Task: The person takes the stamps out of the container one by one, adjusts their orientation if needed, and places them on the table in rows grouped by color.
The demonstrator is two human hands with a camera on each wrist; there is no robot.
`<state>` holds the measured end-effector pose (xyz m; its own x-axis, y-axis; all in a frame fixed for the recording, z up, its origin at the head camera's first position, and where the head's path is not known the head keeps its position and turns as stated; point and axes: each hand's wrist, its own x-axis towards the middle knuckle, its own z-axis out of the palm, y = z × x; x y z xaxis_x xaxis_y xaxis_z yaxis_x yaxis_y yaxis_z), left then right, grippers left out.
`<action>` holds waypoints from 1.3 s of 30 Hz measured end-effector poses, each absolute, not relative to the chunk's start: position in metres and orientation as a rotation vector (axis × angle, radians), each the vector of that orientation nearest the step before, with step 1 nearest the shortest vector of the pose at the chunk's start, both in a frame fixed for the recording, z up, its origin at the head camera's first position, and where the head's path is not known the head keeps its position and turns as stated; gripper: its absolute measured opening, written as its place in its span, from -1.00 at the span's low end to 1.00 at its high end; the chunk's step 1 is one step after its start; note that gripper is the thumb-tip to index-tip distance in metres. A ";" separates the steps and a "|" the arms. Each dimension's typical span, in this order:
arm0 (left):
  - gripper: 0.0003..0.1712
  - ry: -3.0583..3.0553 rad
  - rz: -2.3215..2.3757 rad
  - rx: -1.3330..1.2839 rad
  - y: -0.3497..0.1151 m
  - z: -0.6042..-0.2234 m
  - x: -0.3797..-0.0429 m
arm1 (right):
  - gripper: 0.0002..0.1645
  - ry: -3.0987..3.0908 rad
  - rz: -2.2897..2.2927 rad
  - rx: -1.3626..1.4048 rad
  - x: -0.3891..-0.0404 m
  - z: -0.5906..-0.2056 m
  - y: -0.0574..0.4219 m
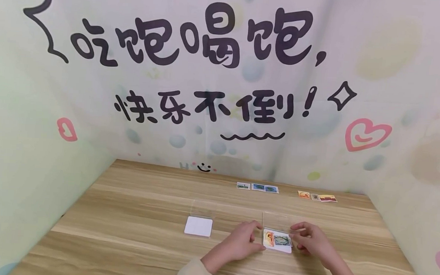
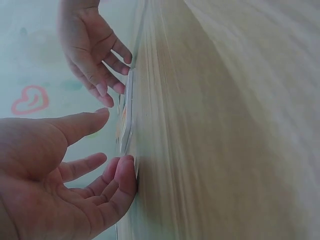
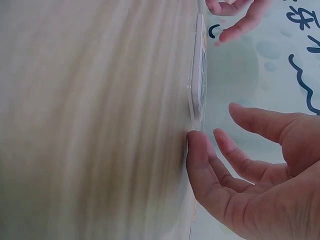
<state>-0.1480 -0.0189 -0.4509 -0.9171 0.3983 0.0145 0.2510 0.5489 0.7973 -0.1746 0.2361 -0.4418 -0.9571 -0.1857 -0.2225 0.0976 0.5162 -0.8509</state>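
Two stamps, an orange one (image 1: pixel 268 239) and a greyish-green one (image 1: pixel 282 240), lie side by side on a white card (image 1: pixel 280 249). The card sits in a clear plastic case whose transparent lid (image 1: pixel 275 220) lies folded back behind it. My left hand (image 1: pixel 238 241) is at the case's left side, fingers loosely bent and thumb near the front left corner. At the right edge is my right hand (image 1: pixel 314 242), its thumb standing apart from its bent fingers. In both wrist views, nothing is pinched; the fingertips are low beside the case, and contact is unclear.
A second clear case with a blank white card (image 1: pixel 198 226) lies to the left, its transparent lid (image 1: pixel 203 208) folded back. Blue and green stamps (image 1: pixel 265 188) and orange-toned stamps (image 1: pixel 327 198) lie near the back of the wooden table (image 1: pixel 126 215). A printed cloth (image 1: pixel 204 149) hangs behind.
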 end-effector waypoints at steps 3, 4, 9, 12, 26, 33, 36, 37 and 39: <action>-0.44 2.619 1.306 0.548 -0.017 -0.452 -0.149 | -0.63 2.469 -1.423 -0.082 -0.173 -0.443 0.237; -0.44 2.619 1.309 0.546 -0.016 -0.452 -0.149 | -0.63 2.467 -1.423 -0.085 -0.173 -0.443 0.237; -0.44 2.619 1.317 0.534 -0.014 -0.452 -0.150 | -0.65 2.452 -1.437 -0.086 -0.172 -0.445 0.238; -0.44 2.620 1.316 0.524 -0.013 -0.452 -0.149 | -0.65 2.438 -1.446 -0.111 -0.171 -0.446 0.239; -0.42 2.672 1.265 0.516 -0.007 -0.453 -0.149 | -0.66 2.440 -1.437 -0.137 -0.168 -0.447 0.237; -0.41 2.659 1.273 0.507 -0.007 -0.456 -0.150 | -0.68 2.459 -1.415 -0.081 -0.168 -0.448 0.234; -0.40 2.645 1.293 0.498 -0.006 -0.457 -0.150 | -0.67 2.454 -1.418 -0.087 -0.168 -0.449 0.235; -0.40 2.644 1.294 0.495 -0.006 -0.457 -0.150 | -0.67 2.452 -1.419 -0.091 -0.168 -0.450 0.235; -0.40 2.647 1.293 0.491 -0.005 -0.457 -0.150 | -0.66 2.451 -1.417 -0.098 -0.168 -0.450 0.235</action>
